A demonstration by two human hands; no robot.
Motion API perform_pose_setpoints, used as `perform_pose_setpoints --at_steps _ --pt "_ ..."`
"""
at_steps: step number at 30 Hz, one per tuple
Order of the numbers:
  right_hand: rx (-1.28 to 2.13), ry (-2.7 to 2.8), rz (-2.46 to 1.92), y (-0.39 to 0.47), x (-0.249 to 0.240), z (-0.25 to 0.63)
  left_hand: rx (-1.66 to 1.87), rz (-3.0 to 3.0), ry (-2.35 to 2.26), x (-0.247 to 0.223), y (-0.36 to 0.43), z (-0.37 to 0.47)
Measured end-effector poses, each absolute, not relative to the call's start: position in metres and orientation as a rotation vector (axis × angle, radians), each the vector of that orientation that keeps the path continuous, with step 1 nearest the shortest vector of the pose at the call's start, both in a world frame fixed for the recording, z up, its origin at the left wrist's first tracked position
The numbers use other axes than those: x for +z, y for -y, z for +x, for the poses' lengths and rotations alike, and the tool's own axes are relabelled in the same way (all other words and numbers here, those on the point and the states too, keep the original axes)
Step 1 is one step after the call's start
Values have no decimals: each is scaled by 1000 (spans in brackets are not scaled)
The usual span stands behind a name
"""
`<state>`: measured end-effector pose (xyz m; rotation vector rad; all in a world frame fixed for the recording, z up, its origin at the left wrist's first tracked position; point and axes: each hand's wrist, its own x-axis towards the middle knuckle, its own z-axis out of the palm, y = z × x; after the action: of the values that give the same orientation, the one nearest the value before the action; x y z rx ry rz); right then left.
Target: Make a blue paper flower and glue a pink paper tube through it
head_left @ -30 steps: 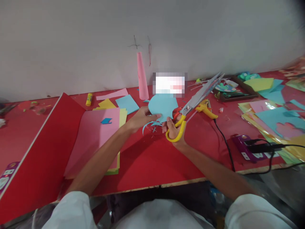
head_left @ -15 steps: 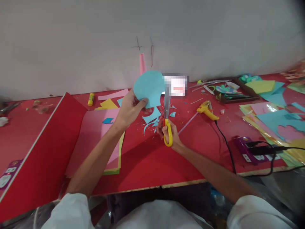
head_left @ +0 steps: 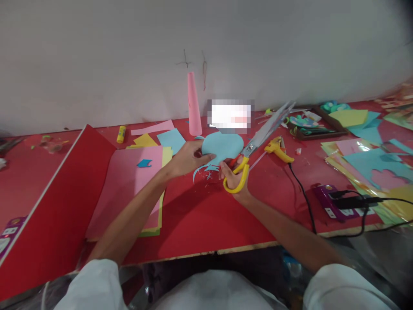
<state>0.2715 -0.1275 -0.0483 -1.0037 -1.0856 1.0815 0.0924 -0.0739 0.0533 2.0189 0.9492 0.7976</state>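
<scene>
My left fingers pinch blue paper; my right fingers grip scissors pointing to one o'clock. The tabletop is red, the wall at twelve grey.

One camera, worn on the person's head, looks forward and down, over the white cloth sleeves at the lower edge and along the bare forearms to the hands near the middle. It sits close above the near side of the flat red bench, its wide view reaching across to the plain grey wall behind.
</scene>
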Motion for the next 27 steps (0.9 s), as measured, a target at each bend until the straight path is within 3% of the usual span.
perform_pose_setpoints --at_steps 5,18,27 --pt "843 1055 -1028 132 -43 269 662 1946 -778 46 74 95" --pt "837 993 -1071 134 -43 268 501 1798 -823 55 74 92" --pt "1176 1138 -821 143 -33 267 1072 1591 -989 77 74 78"
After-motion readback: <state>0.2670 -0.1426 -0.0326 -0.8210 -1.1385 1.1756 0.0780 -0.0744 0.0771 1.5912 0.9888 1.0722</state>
